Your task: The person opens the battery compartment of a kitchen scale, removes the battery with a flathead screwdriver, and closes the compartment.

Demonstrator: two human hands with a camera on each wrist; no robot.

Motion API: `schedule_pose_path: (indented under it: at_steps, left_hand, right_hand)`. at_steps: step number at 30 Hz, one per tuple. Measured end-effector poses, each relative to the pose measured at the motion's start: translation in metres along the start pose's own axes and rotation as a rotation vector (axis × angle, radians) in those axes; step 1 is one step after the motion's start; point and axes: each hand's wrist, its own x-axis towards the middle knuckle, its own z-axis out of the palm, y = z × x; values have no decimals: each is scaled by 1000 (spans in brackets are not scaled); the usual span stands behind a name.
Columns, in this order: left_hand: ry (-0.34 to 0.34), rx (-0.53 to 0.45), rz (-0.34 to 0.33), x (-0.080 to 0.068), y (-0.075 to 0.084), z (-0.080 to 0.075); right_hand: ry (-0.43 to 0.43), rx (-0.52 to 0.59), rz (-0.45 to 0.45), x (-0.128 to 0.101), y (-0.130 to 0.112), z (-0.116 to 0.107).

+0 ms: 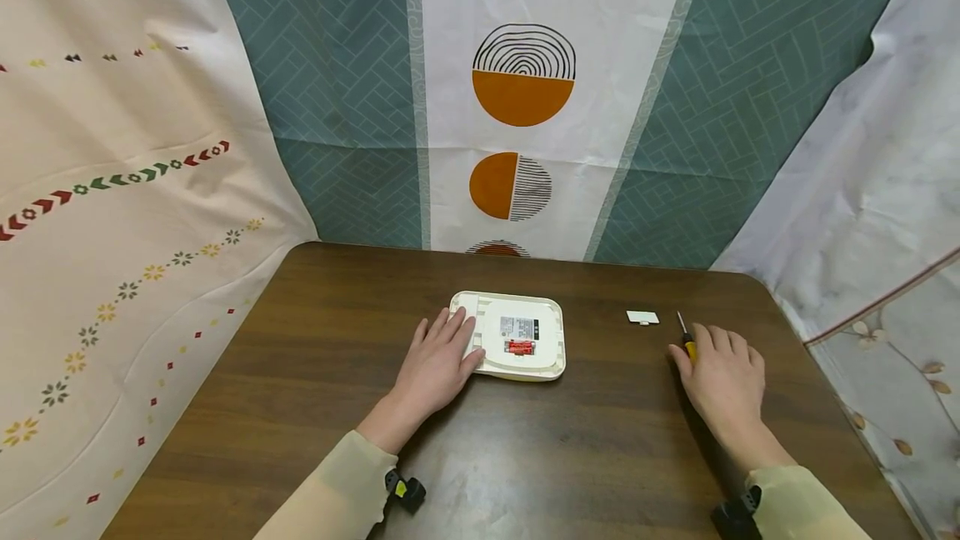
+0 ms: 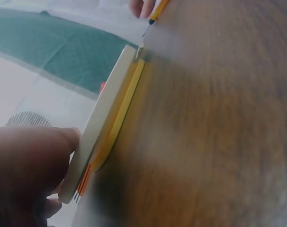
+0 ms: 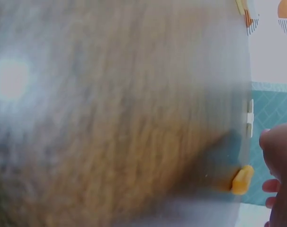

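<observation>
A flat, cream-white device (image 1: 525, 307) with rounded corners lies on the table, its label and a pair of red batteries (image 1: 520, 347) facing up. A yellow plate (image 2: 120, 120) shows under its body in the left wrist view. My left hand (image 1: 435, 361) rests on the device's left side, fingers extended over it and thumb at the near edge. On the right, my right hand (image 1: 723, 373) is over a screwdriver with a yellow handle (image 3: 242, 180), fingers loosely bent. The screwdriver's thin shaft (image 1: 681, 322) points away from me; the hand partly hides the handle.
A small white battery cover (image 1: 642, 317) lies between the device and the screwdriver. The brown wooden table (image 1: 570, 457) ends at a patterned curtain (image 1: 337, 107) behind, with light cloths hanging on the left and right sides.
</observation>
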Motion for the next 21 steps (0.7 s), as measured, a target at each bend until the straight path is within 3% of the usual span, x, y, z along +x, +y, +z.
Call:
schedule_pose_path:
  at_steps: [8,21]
  left_hand:
    - [10,26,12,1,-1,-1]
    - [-4,12,6,0,-2,1]
  right_hand:
    - [53,45,-106,6,-15,0]
    - [-68,133,-230,19,-57,-4]
